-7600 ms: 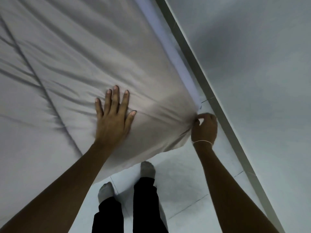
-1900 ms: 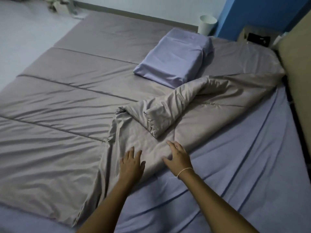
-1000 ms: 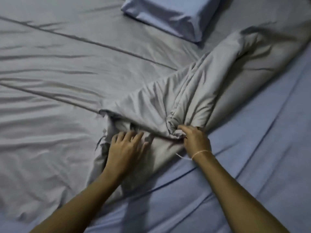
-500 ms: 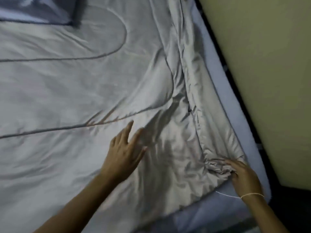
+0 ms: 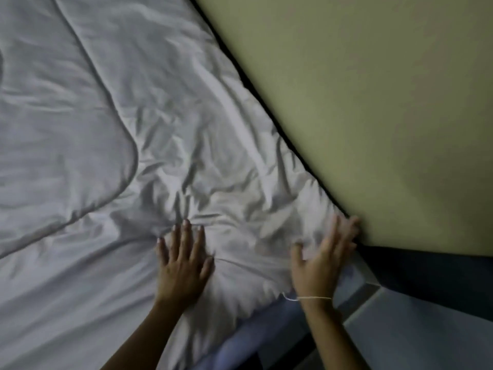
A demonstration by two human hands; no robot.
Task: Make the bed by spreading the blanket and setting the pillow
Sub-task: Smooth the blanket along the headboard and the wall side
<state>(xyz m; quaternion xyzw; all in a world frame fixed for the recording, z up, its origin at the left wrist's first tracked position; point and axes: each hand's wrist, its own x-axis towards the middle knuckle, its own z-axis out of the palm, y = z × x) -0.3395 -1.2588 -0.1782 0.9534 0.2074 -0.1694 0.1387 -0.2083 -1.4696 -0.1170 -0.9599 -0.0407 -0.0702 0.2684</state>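
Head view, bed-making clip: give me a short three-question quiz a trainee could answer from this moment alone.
1. True or false: the left hand lies flat on the blanket with straight fingers.
2. Which corner detail shows beside the right hand? A) blue sheet under the blanket's edge B) a pillow C) a lamp
3. Fill in: the blanket's right edge runs along the yellow-green ____.

Key: 1 true; 2 A; 3 panel
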